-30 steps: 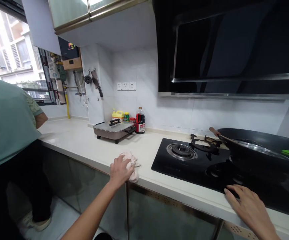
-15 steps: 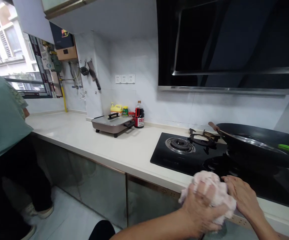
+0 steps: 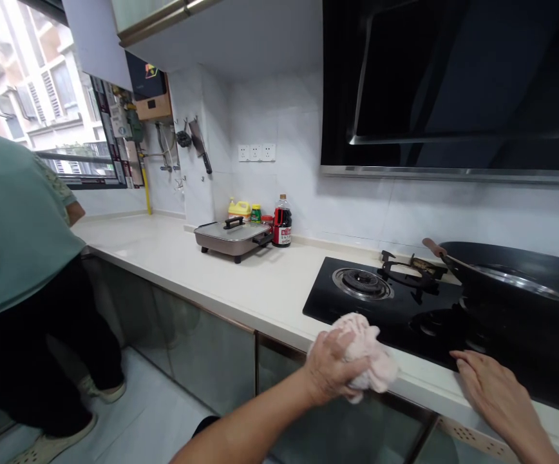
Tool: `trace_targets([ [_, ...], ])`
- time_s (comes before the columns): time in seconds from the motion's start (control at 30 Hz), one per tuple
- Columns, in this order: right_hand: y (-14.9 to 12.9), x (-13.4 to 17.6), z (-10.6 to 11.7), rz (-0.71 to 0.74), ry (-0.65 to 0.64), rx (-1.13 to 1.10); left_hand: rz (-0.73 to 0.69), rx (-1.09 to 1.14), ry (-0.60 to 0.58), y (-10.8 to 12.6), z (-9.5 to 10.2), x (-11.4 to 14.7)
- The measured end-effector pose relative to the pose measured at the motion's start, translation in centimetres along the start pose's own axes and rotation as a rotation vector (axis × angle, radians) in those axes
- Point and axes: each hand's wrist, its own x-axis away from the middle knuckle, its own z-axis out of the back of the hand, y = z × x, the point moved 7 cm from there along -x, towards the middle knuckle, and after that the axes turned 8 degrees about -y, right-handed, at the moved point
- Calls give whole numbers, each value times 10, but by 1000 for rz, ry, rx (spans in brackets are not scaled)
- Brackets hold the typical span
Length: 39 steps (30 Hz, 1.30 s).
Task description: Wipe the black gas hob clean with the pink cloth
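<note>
A crumpled pale pink cloth (image 3: 369,354) is gripped in my left hand (image 3: 331,368), just over the counter's front edge by the stove's left corner. My right hand (image 3: 494,390) lies with fingers extended across the front edge of the black gas stove (image 3: 400,319), holding nothing that I can see. The exposed burner (image 3: 362,282) is on the stove's left part. Beside it sits a loose black pan support (image 3: 412,276). A large black wok (image 3: 525,283) with a wooden handle takes up the right side.
An electric pan (image 3: 231,241) with a glass lid stands on the white counter (image 3: 260,283), near a dark sauce bottle (image 3: 283,222) and a yellow jug (image 3: 239,209). A range hood (image 3: 453,90) overhangs the stove. Another person (image 3: 23,219) stands at the left counter.
My left hand has carried the cloth leftward, away from my right hand. The right hand stays by the stove's front edge. The view has turned slightly left.
</note>
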Motion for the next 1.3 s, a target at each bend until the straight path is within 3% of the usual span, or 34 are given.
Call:
trace_targets([
  [0.2,7,-1,-6,-33,-15,26,264,-26,-29,-122,57,80],
  [0.3,7,-2,-8,-43,-20,21,379,-60,-56,-170,85,112],
  [0.47,3,-1,-5,-64,-12,2,491,-109,1,-226,127,152],
  [0.6,0,0,-5,-51,15,-9,595,-142,74,-244,148,170],
  [0.67,1,0,-7,-40,21,-13,643,-169,121,-239,151,169],
  [0.77,6,-1,-11,-55,22,-30,670,-169,153,-213,145,152],
  [0.9,9,-3,-13,-67,9,-56,499,-67,55,-160,119,103],
  [1.0,8,-2,-8,-78,18,-70,480,4,-51,-147,107,66],
  [1.1,5,-2,-5,-77,8,-63,607,53,-156,-174,104,40],
  [1.3,5,2,-9,-8,41,-38,921,40,-166,-272,109,25],
])
